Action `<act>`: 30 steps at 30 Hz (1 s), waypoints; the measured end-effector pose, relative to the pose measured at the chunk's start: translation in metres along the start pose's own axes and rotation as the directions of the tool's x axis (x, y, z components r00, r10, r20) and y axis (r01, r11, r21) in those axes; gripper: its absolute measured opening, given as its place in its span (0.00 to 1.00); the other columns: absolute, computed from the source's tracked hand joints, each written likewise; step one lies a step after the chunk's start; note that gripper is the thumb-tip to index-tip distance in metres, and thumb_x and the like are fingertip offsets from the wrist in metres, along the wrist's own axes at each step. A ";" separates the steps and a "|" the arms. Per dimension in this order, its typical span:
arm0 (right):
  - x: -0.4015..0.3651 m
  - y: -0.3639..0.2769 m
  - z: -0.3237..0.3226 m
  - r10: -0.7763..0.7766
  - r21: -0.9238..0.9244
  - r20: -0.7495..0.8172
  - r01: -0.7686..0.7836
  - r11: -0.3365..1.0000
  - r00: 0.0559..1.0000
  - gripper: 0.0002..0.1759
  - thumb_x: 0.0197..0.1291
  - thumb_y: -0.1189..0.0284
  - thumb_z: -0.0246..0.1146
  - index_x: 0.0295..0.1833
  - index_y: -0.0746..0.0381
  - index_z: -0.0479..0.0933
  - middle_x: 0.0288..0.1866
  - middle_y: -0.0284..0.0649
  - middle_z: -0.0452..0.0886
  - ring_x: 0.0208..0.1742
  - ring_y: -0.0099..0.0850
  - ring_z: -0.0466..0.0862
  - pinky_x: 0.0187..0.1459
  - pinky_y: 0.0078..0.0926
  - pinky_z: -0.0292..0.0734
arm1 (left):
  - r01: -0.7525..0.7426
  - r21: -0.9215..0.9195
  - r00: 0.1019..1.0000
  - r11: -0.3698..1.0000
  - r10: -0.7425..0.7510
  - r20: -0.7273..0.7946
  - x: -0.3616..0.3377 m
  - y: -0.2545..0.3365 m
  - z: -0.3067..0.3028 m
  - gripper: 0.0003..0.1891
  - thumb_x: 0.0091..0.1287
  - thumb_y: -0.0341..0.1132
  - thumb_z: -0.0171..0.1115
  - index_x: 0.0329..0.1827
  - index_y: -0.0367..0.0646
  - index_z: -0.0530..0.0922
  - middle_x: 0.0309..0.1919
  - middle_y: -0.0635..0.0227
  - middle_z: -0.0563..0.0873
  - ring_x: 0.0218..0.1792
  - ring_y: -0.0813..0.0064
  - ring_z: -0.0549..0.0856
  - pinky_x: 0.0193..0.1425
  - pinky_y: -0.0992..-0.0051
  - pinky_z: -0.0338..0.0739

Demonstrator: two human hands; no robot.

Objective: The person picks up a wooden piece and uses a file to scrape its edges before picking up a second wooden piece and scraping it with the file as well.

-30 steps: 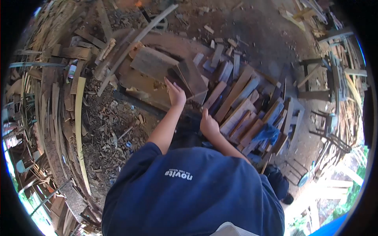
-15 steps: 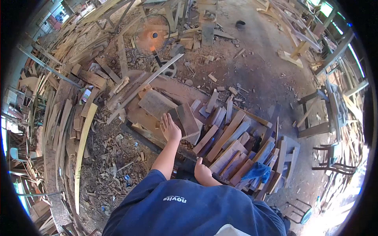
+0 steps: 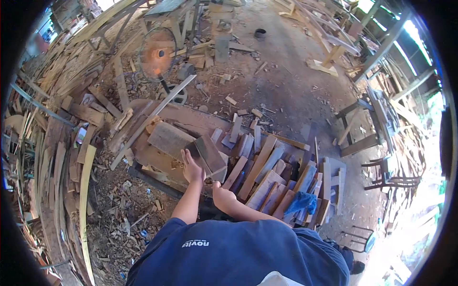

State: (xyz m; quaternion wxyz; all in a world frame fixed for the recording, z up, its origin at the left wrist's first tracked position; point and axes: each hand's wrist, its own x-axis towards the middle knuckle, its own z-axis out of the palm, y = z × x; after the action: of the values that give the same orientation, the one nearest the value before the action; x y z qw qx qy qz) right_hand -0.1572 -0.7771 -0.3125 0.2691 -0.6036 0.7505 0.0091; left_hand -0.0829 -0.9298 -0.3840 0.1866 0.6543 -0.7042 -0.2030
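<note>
My left hand (image 3: 192, 168) lies against the left side of the wooden blocks (image 3: 208, 153), its fingers stretched out and touching the dark face. The blocks sit together, tilted, on the cluttered wooden workbench (image 3: 155, 159). A wider brown board (image 3: 170, 138) lies just beyond them. My right hand (image 3: 223, 196) is closed near the blocks' near corner, its thumb side toward them. Whether anything is in its fingers is hidden. To its right stand rows of cut wood pieces (image 3: 267, 190), with a blue cloth (image 3: 301, 202) over some of them.
A fan (image 3: 160, 55) stands beyond the bench, and a long pale strip (image 3: 162, 107) crosses the bench's left end. Scrap wood (image 3: 52, 181) is piled at the left. A wooden frame (image 3: 365, 143) and a chair (image 3: 391, 176) stand at the right. Offcuts litter the floor.
My right hand has moved left and forward, closer to the blocks and my left hand. My left hand stays against the blocks. The whole view has shifted a little.
</note>
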 end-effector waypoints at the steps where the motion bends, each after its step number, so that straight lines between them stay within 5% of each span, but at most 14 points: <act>1: -0.006 0.004 -0.014 -0.014 0.091 0.025 0.012 0.996 1.000 0.23 0.63 0.74 0.55 0.59 0.76 0.62 0.31 0.54 0.86 0.33 0.46 0.90 0.29 0.42 0.84 | 0.044 -0.006 0.999 0.999 -0.044 0.020 -0.005 0.012 -0.014 0.33 0.71 0.31 0.47 0.80 0.51 0.54 0.82 0.66 0.53 0.72 0.57 0.71 0.66 0.56 0.74; 3: -0.020 0.009 -0.036 -0.023 0.258 0.079 0.002 0.966 0.997 0.24 0.61 0.77 0.52 0.61 0.78 0.60 0.32 0.62 0.85 0.35 0.54 0.88 0.35 0.51 0.83 | 0.086 -0.012 0.995 0.996 -0.085 0.054 -0.005 0.019 -0.021 0.32 0.72 0.31 0.46 0.80 0.50 0.52 0.82 0.68 0.50 0.72 0.55 0.71 0.66 0.57 0.74; 7: -0.042 0.013 -0.087 0.009 0.386 0.271 -0.117 0.915 0.963 0.23 0.59 0.78 0.54 0.58 0.78 0.60 0.39 0.65 0.84 0.43 0.59 0.87 0.39 0.52 0.82 | 0.038 -0.035 0.999 0.999 -0.038 0.010 -0.005 0.017 -0.013 0.30 0.74 0.31 0.43 0.80 0.49 0.52 0.82 0.66 0.51 0.71 0.54 0.71 0.66 0.56 0.74; 14: -0.020 0.024 -0.134 -0.001 0.242 0.367 -0.094 0.966 0.930 0.25 0.59 0.74 0.58 0.58 0.77 0.63 0.48 0.65 0.84 0.50 0.56 0.86 0.46 0.50 0.82 | 0.026 -0.046 0.995 0.999 -0.030 -0.099 0.000 0.008 0.010 0.29 0.76 0.32 0.41 0.80 0.43 0.52 0.82 0.63 0.50 0.71 0.52 0.71 0.65 0.54 0.75; 21: -0.016 0.018 -0.151 0.045 0.306 0.192 -0.104 0.946 0.980 0.23 0.62 0.73 0.54 0.60 0.74 0.66 0.50 0.61 0.84 0.53 0.56 0.85 0.53 0.51 0.79 | 0.049 0.051 0.998 0.998 -0.047 -0.034 0.016 0.017 0.001 0.29 0.76 0.34 0.41 0.79 0.42 0.52 0.82 0.62 0.47 0.73 0.55 0.69 0.65 0.44 0.69; 30: 0.089 0.012 -0.082 -0.006 0.358 0.053 -0.014 0.934 0.999 0.20 0.65 0.69 0.56 0.57 0.72 0.71 0.50 0.57 0.85 0.51 0.51 0.87 0.49 0.45 0.83 | 0.053 0.169 0.999 0.984 -0.053 -0.002 0.015 0.024 -0.001 0.29 0.76 0.35 0.40 0.80 0.43 0.52 0.82 0.63 0.47 0.76 0.59 0.64 0.64 0.43 0.68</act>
State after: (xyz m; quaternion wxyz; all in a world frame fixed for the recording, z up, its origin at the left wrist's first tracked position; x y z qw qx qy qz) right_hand -0.2118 -0.8814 -0.2830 0.3943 -0.5425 0.7334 -0.1112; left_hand -0.1032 -0.9434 -0.3703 0.1241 0.6860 -0.7014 -0.1485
